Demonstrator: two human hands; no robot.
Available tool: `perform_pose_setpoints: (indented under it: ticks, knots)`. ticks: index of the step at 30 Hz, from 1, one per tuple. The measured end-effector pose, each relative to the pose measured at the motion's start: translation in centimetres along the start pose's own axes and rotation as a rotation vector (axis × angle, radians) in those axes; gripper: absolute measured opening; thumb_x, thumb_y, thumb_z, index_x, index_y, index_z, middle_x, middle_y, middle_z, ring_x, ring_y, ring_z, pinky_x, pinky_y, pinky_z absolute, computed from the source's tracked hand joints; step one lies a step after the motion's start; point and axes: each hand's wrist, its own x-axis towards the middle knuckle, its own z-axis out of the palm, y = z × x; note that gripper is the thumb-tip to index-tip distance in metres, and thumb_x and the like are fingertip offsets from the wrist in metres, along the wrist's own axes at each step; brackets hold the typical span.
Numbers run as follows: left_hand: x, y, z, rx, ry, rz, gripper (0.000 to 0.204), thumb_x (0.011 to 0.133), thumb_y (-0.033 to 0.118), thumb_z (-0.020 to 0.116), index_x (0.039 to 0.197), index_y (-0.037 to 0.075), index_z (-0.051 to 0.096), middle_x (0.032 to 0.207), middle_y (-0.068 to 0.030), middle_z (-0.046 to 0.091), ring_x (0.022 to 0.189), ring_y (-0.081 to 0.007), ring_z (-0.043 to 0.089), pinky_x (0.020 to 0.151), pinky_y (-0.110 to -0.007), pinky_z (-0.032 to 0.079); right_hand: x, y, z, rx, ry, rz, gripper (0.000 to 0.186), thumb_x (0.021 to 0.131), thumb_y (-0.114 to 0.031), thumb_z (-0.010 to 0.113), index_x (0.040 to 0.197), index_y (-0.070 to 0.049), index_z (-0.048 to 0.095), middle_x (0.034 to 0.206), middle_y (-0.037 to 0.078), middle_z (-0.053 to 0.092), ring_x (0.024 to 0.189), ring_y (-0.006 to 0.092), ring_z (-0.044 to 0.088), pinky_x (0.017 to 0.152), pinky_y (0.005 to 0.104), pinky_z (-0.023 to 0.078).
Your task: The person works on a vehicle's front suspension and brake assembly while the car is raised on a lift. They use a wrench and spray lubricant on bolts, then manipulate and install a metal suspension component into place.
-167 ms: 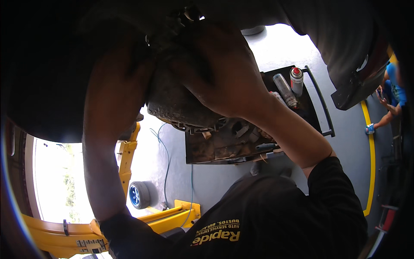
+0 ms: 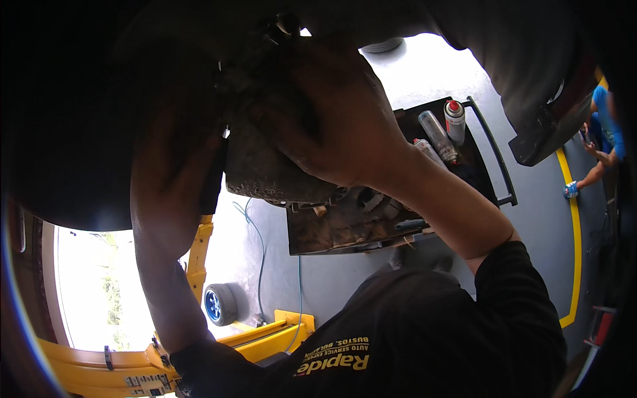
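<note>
On the left, our left hand (image 2: 182,142) is raised against the dark underside of the vehicle, beside a rusty metal part (image 2: 265,169). It sits in deep shadow, so we cannot tell whether its fingers are apart or closed on anything. The rusty part hangs in the middle of the view, between our hands; it is rounded, with a rough, pitted brown surface, and its long axis seems to run left to right, though shadow hides its ends. Our right hand (image 2: 332,123) lies flat against that part's upper right side, fingers held together and curved over it, not wrapped around anything we can make out. Far below sit a yellow lift arm (image 2: 199,255) at the left, a blue-rimmed wheel (image 2: 219,304) on the grey floor (image 2: 537,219), and a black tool cart (image 2: 494,166). The cart's tray holds smooth cylindrical spray cans (image 2: 446,129). At the far right another person's arm (image 2: 594,174) reaches down.
</note>
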Motion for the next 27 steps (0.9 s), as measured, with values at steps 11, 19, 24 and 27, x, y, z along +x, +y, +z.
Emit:
perform_pose_setpoints:
  ticks: [11, 19, 24, 27]
  knots:
    - [-0.4, -2.2, 0.1, -0.131, 0.008, -0.379, 0.048, 0.098, 0.023, 0.069, 0.139, -0.001, 0.058, 0.125, -0.0178, 0.068, 0.108, -0.0244, 0.07, 0.093, -0.034, 0.056, -0.3, 0.4, 0.1, -0.041, -0.033, -0.053, 0.047, 0.083, -0.029, 0.08, 0.122, -0.006, 0.068, 0.119, 0.017, 0.067, 0.11, 0.0377, 0.061, 0.096, 0.047, 0.048]
    - [-0.3, -4.9, 1.1, 0.341, -0.088, 0.106, 0.041, 0.096, 0.009, 0.068, 0.136, 0.004, 0.062, 0.129, -0.0159, 0.068, 0.116, -0.0313, 0.068, 0.1, -0.039, 0.056, -0.3, 0.5, 0.2, -0.026, 0.006, -0.082, 0.045, 0.084, -0.027, 0.081, 0.122, -0.007, 0.068, 0.119, 0.016, 0.067, 0.111, 0.0367, 0.061, 0.098, 0.0465, 0.047]
    - [-4.1, -7.9, -0.2, 0.478, -0.005, 0.392, 0.04, 0.09, -0.001, 0.072, 0.129, 0.007, 0.066, 0.131, -0.0134, 0.068, 0.115, -0.0326, 0.069, 0.104, -0.039, 0.054, -0.3, 0.2, 1.2, -0.003, 0.057, -0.007, 0.036, 0.082, -0.039, 0.074, 0.109, -0.015, 0.075, 0.115, 0.011, 0.071, 0.11, 0.0335, 0.064, 0.099, 0.0537, 0.045]
    - [-9.3, -8.5, -1.6, 0.583, -0.231, -0.006, 0.034, 0.086, 0.002, 0.076, 0.118, 0.007, 0.066, 0.122, -0.0128, 0.068, 0.103, -0.0306, 0.07, 0.098, -0.037, 0.054, -0.4, 0.4, 1.5, -0.005, 0.092, 0.027, 0.04, 0.085, -0.045, 0.07, 0.113, -0.016, 0.075, 0.115, 0.012, 0.072, 0.108, 0.0323, 0.066, 0.099, 0.056, 0.045]
